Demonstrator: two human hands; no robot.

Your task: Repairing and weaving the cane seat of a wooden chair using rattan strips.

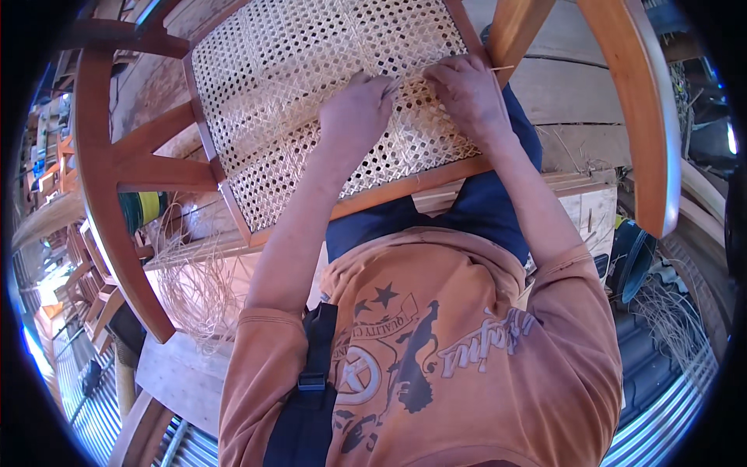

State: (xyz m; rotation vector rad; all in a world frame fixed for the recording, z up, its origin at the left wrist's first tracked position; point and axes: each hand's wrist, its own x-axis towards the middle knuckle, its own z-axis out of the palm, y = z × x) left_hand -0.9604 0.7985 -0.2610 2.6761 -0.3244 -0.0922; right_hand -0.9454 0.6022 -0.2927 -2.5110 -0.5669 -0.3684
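Note:
A woven cane panel (272,86) with rows of small holes fills a brown wooden chair frame (412,187), which lies tilted across my lap. Over the middle of the weave, my left hand (354,113) is closed in a pinch, its fingertips turned toward the right hand; whatever it grips is too small to make out. My right hand (469,97) rests low on the panel near the right rail, fingers curled together and pinching. A thin pale cane strand (502,68) sticks out beside it, past the rail.
Chair legs rise on the left (97,163) and right (642,117) of my arms. Loose cane strands (198,288) hang in a tangle at the left, near a green and yellow round object (144,206). More strands (677,315) lie at the right. Wooden boards (572,89) lie beyond.

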